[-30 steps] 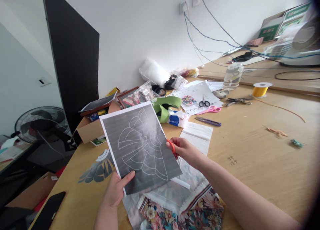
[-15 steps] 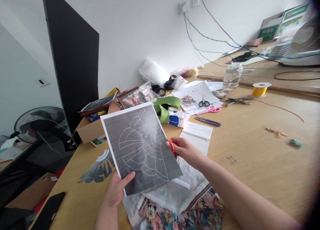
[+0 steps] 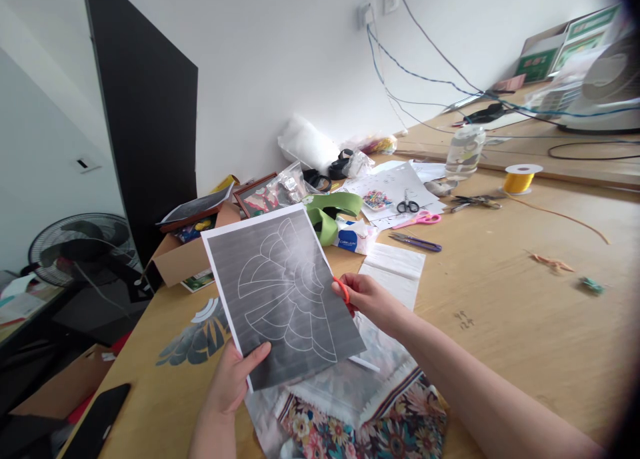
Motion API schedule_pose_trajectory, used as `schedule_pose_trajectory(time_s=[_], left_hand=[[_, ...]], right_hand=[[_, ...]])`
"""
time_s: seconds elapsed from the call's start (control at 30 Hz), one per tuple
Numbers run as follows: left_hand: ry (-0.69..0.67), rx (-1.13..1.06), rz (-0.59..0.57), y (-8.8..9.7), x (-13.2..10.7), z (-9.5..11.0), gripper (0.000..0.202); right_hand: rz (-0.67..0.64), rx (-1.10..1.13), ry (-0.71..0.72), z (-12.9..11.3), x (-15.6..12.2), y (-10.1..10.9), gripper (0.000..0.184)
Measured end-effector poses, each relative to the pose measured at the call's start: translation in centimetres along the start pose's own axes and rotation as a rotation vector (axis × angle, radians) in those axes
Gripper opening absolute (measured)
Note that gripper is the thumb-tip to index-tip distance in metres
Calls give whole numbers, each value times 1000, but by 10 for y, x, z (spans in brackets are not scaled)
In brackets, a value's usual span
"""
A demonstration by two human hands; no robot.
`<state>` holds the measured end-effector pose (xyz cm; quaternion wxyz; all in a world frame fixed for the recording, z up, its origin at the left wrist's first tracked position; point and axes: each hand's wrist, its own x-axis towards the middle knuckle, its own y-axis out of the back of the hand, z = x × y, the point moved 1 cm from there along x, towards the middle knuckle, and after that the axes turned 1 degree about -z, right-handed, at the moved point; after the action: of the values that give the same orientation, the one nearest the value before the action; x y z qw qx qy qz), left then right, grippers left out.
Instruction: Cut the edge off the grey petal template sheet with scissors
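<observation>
A dark grey printed paper sheet (image 3: pixel 273 339) with a fan-like white line pattern is held up, tilted, over the table. Its lower left edge is pinched by my left hand (image 3: pixel 237 372), thumb on the front, fingers hidden behind. My right hand (image 3: pixel 373 299) is closed on red-handled scissors (image 3: pixel 342 290) at the sheet's right edge; the blades are hidden from view. Below the sheet lie a floral cloth (image 3: pixel 400 426) with a fringed border and a clear plastic bag (image 3: pixel 320 399). Dark cut-out paper pieces (image 3: pixel 187 346) rest left of the sheet.
Behind the sheet are green ribbon (image 3: pixel 327 229), pink scissors (image 3: pixel 425 218), black scissors (image 3: pixel 408 206), thread snips (image 3: pixel 415 242) and a pin box (image 3: pixel 377 200). A yellow spool (image 3: pixel 520 179) and a jar (image 3: pixel 465 152) stand at right. A phone (image 3: pixel 97 419) lies at the left edge.
A white strip below the sheet's lower right edge now looks narrower. Both hands, the sheet and the scissors stay almost where they were.
</observation>
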<state>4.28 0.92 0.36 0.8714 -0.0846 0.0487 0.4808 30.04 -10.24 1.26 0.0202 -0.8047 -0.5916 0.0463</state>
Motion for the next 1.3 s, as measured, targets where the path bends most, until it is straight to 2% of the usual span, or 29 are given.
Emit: schedule_pose_trajectory(time_s=[1.3], left_hand=[[-5, 7, -16, 1, -1, 1, 50]], right_hand=[[15, -9, 11, -1, 1, 0, 55]])
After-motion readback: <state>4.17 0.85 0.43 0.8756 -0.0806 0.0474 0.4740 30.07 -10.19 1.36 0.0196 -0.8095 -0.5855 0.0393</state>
